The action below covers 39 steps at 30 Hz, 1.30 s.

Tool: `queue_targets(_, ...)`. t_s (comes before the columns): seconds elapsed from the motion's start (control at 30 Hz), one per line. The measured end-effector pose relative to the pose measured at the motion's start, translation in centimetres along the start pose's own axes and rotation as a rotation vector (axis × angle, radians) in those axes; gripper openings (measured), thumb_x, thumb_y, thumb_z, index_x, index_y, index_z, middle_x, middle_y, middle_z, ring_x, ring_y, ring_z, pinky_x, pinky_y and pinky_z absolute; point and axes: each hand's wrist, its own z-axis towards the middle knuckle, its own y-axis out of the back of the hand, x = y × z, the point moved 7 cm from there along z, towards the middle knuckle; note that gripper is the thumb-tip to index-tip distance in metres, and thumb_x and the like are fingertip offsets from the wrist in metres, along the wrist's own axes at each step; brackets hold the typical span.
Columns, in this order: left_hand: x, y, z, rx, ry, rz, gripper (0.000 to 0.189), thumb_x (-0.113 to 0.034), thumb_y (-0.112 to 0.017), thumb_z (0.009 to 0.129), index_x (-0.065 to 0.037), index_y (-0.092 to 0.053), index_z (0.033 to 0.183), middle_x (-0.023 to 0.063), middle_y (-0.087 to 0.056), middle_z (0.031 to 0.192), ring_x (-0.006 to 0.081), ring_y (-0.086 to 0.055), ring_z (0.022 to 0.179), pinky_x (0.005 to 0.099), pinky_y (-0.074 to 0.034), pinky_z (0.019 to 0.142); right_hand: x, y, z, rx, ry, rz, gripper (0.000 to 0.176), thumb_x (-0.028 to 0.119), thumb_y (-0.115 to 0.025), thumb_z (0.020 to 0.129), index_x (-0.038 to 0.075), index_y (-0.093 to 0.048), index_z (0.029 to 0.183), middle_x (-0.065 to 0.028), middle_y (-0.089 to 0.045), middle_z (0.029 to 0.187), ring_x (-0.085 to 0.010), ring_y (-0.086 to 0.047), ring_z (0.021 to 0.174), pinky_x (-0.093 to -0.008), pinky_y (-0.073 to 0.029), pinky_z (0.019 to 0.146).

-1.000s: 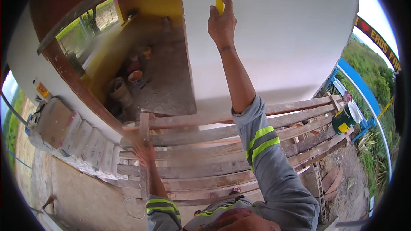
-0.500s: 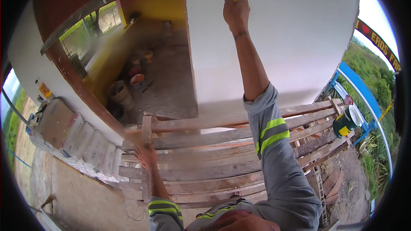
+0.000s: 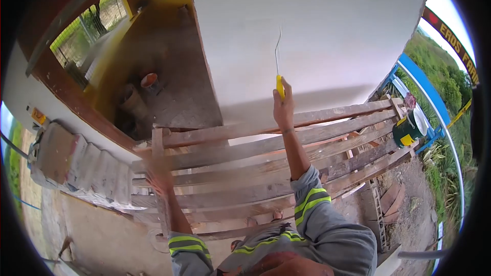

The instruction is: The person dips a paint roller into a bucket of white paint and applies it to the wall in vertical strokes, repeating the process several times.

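Note:
My right hand [image 3: 284,106] is closed round the yellow handle [image 3: 280,87] of a paint roller, in front of the white wall [image 3: 327,30]. The thin metal rod [image 3: 277,53] points up the wall; the roller head is hard to tell from the white surface. At the left end of the wooden planks, my left hand [image 3: 160,176] rests at an upright wooden post [image 3: 157,148]. Blur hides its fingers, so its grip is unclear.
Wooden planks [image 3: 240,161] span below the wall. A dark green bucket [image 3: 409,129] stands at their right end. Stacked bags [image 3: 99,171] lie at the left. Through the doorway is an orange-rimmed bucket [image 3: 150,82]. A blue railing [image 3: 427,89] runs at the right.
My right hand has come down the wall with the roller, showing more of its rod. The camera view has shifted slightly, and my left hand stays by the post.

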Motion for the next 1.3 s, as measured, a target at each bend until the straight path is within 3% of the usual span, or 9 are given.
queue_targets(0.03,-0.1,-0.2,0.2,0.002,0.001,-0.004,0.04,-0.03,-0.064,0.088,-0.01,-0.055,0.122,0.0133,-0.065,0.113,0.0381,-0.056,0.107,0.0524,-0.039,0.095,-1.9,-0.2,-1.9,0.048,-0.134,0.025,0.044,0.01,-0.056,0.1,0.002,-0.047,0.142,-0.0226,-0.059,0.131,-0.0361,-0.058,0.12,-0.0408,-0.044,0.102)
queue_targets(0.13,0.5,-0.8,0.0,0.013,0.004,0.003,0.04,-0.03,-0.063,0.088,-0.011,-0.055,0.122,0.0125,-0.065,0.113,0.0377,-0.056,0.108,0.0528,-0.039,0.096,-6.8,-0.9,-6.8,0.027,-0.126,-0.032,0.045,0.011,-0.055,0.1,0.001,-0.047,0.142,-0.0224,-0.058,0.134,-0.0363,-0.056,0.124,-0.0413,-0.042,0.105)
queue_targets(0.53,0.2,-0.5,0.2,-0.003,-0.004,0.021,0.037,-0.031,-0.063,0.088,-0.012,-0.057,0.119,0.0113,-0.065,0.114,0.0368,-0.056,0.107,0.0516,-0.039,0.095,-6.5,-0.2,-8.2,0.069,-0.195,-0.003,0.043,0.012,-0.053,0.101,0.002,-0.046,0.142,-0.0227,-0.056,0.138,-0.0399,-0.054,0.127,-0.0431,-0.042,0.106)
queue_targets(0.7,0.0,-0.5,0.2,-0.011,-0.023,0.036,0.036,-0.03,-0.064,0.087,-0.012,-0.057,0.118,0.0113,-0.065,0.115,0.0365,-0.057,0.107,0.0514,-0.039,0.095,1.0,-0.1,0.8,-0.005,-0.047,0.084,0.043,0.011,-0.052,0.102,0.002,-0.045,0.144,-0.0223,-0.057,0.134,-0.0382,-0.058,0.119,-0.0434,-0.046,0.099)
queue_targets(0.8,-0.5,0.0,0.2,0.056,0.009,0.064,0.035,-0.029,-0.065,0.087,-0.012,-0.058,0.117,0.0112,-0.066,0.115,0.0359,-0.057,0.107,0.051,-0.039,0.096,1.8,0.2,3.2,0.026,-0.107,0.147,0.044,0.011,-0.052,0.102,0.003,-0.044,0.144,-0.0216,-0.057,0.135,-0.0373,-0.058,0.118,-0.0432,-0.047,0.097)
queue_targets(1.0,0.2,-0.7,0.2,0.011,0.003,0.079,0.036,-0.03,-0.064,0.088,-0.013,-0.057,0.119,0.0104,-0.066,0.115,0.0357,-0.056,0.108,0.0501,-0.039,0.097,-7.3,0.8,-5.4,0.06,-0.177,-0.085,0.045,0.011,-0.053,0.101,0.002,-0.045,0.144,-0.0223,-0.058,0.134,-0.0389,-0.057,0.121,-0.0438,-0.045,0.102)
queue_targets(1.1,0.5,-0.9,0.1,0.008,0.009,0.068,0.038,-0.03,-0.064,0.088,-0.013,-0.056,0.121,0.011,-0.066,0.115,0.0361,-0.056,0.108,0.0506,-0.039,0.096,-8.1,1.3,-7.0,0.088,-0.209,-0.079,0.045,0.011,-0.053,0.101,0.002,-0.045,0.144,-0.0223,-0.057,0.136,-0.039,-0.055,0.125,-0.044,-0.043,0.105)
queue_targets(1.23,0.5,-0.9,0.2,0.002,-0.011,0.037,0.039,-0.031,-0.063,0.088,-0.012,-0.056,0.121,0.0121,-0.064,0.116,0.0366,-0.056,0.108,0.051,-0.038,0.095,-6.2,0.5,-4.2,0.016,-0.133,0.034,0.044,0.011,-0.053,0.101,0.001,-0.045,0.144,-0.0231,-0.057,0.134,-0.0397,-0.055,0.124,-0.0446,-0.044,0.104)
queue_targets(1.3,0.4,-0.8,0.3,0.043,0.016,0.036,0.044,-0.035,-0.064,0.089,-0.008,-0.055,0.124,0.0136,-0.063,0.116,0.0368,-0.055,0.11,0.0505,-0.038,0.096,-1.2,1.0,0.5,-0.023,-0.062,0.043,0.044,0.011,-0.053,0.101,0.0,-0.045,0.143,-0.0239,-0.059,0.132,-0.0404,-0.057,0.121,-0.0448,-0.045,0.101)
